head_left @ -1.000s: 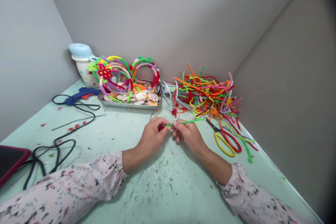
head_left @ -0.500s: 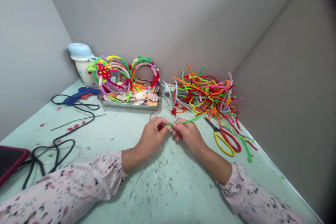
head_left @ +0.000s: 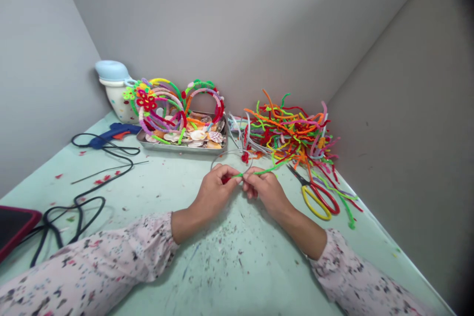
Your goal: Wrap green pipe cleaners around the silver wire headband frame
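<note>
A thin grey hoop, which looks like a headband (head_left: 252, 159), arches just behind my hands. Its near end, wrapped in red and green, is pinched between the thumb and fingers of my left hand (head_left: 213, 192). From that spot a green pipe cleaner (head_left: 272, 169) runs right and away over the table. My right hand (head_left: 267, 191) pinches this pipe cleaner close to the left fingertips; a narrow gap separates the hands. Curled fingers partly hide the wrapped part. Right of my right hand lie scissors (head_left: 310, 185) with one yellow and one red handle.
Behind stands a metal tray (head_left: 181, 148) of shells and wrapped headbands (head_left: 163, 93), beside a white pot with a blue lid (head_left: 113, 71). A blue glue gun (head_left: 111, 134), black cable (head_left: 79, 202) and red-edged device (head_left: 18, 227) are left. Pipe cleaners (head_left: 292, 128) heap at back right.
</note>
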The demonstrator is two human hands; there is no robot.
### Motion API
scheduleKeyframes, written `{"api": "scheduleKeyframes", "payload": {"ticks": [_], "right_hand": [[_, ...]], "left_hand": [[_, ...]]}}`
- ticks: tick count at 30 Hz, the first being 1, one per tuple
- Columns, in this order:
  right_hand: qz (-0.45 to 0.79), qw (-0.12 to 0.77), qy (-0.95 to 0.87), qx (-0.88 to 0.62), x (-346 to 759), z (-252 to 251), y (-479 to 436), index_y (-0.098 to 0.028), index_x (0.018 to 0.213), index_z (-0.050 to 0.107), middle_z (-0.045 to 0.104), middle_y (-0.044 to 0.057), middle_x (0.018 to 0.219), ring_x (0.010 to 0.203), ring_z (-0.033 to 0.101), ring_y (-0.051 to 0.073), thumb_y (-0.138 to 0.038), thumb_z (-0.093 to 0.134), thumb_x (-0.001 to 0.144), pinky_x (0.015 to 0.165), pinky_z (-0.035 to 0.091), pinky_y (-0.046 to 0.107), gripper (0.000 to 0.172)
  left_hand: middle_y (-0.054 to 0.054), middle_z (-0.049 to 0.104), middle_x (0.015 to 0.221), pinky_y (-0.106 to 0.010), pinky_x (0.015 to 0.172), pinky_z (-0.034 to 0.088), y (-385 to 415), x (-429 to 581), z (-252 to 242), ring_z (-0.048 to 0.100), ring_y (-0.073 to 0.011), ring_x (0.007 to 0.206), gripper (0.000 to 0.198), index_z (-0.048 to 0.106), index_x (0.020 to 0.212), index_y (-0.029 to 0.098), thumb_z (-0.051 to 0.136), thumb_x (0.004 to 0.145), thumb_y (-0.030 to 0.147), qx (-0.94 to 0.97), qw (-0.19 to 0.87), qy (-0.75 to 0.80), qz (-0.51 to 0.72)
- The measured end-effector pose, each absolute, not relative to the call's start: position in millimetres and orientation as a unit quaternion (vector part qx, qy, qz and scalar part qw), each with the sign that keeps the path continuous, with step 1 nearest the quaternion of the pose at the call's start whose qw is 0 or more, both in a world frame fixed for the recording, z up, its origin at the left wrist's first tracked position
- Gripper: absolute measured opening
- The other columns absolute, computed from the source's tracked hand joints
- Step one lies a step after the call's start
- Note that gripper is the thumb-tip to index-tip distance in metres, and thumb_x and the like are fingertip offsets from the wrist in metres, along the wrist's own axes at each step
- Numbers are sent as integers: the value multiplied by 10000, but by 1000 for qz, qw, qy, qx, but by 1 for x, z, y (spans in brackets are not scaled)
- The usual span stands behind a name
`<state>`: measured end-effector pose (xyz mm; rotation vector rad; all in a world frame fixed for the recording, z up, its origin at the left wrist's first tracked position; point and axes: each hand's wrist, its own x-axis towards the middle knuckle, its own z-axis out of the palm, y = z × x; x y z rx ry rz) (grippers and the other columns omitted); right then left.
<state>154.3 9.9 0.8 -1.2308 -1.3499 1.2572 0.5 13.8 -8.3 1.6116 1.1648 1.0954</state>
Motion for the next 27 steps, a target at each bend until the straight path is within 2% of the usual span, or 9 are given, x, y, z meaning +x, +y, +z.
{"api": "scheduleKeyframes", "payload": {"ticks": [6, 20, 27], "right_hand": [[500, 441, -549, -504, 154, -1, 11, -180, 620, 552, 573, -27, 531, 430, 482, 97, -298, 554, 757, 460, 367, 233, 180], [488, 443, -549, -514, 152, -1, 10, -180, 625, 554, 560, -32, 520, 435, 481, 95, -319, 561, 764, 467, 383, 228, 197], [482, 444, -548, -520, 151, 1, 9, -182, 618, 557, 558, -28, 513, 437, 475, 96, -312, 561, 763, 461, 376, 223, 195]], "left_hand": [[-20, 624, 767, -242, 604, 402, 15, 0, -8, 529, -127, 662, 105, 677, 795, 167, 597, 784, 235, 647, 416, 458, 446], [3, 589, 642, -228, 523, 354, 16, 1, -8, 470, -105, 550, 111, 667, 802, 160, 605, 773, 248, 618, 456, 461, 445], [3, 597, 645, -223, 527, 359, 15, 1, -7, 488, -107, 565, 109, 662, 797, 153, 608, 768, 243, 614, 467, 449, 451]]}}
